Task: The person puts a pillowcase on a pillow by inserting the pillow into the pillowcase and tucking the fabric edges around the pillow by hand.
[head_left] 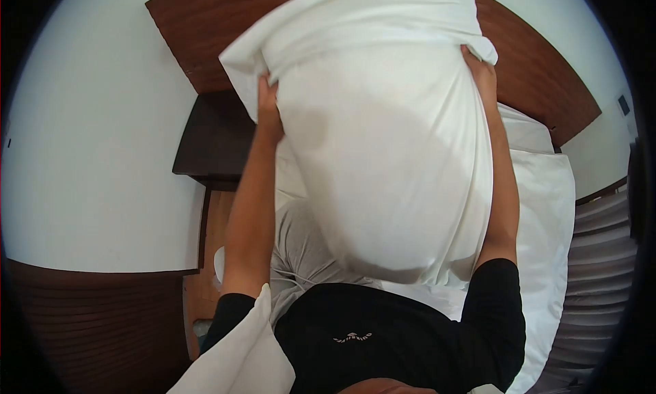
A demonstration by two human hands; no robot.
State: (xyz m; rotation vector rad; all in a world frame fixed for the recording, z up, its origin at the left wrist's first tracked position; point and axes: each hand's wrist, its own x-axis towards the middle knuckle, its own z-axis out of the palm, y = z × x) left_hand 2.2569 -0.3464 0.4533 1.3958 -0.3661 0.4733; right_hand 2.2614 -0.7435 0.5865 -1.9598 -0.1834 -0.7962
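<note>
A large white pillow in a pillowcase (383, 155) hangs in front of me, its loose case end uppermost and folded over. My left hand (269, 110) grips its left edge near the top, thumb up and the other fingers mostly hidden behind the cloth. On the opposite edge, my right hand (482, 73) is closed on the fabric just below the fold, its fingertips partly covered. The pillow's rounded lower end reaches down near my lap. A white cloth (239, 353) lies over my left shoulder area.
Behind the pillow stands a brown wooden headboard (540, 66). The bed with white bedding (543, 209) extends on the right. At the left is a dark bedside table (208, 138) against a white wall (96, 155). Grey curtains (601, 278) hang at the far right.
</note>
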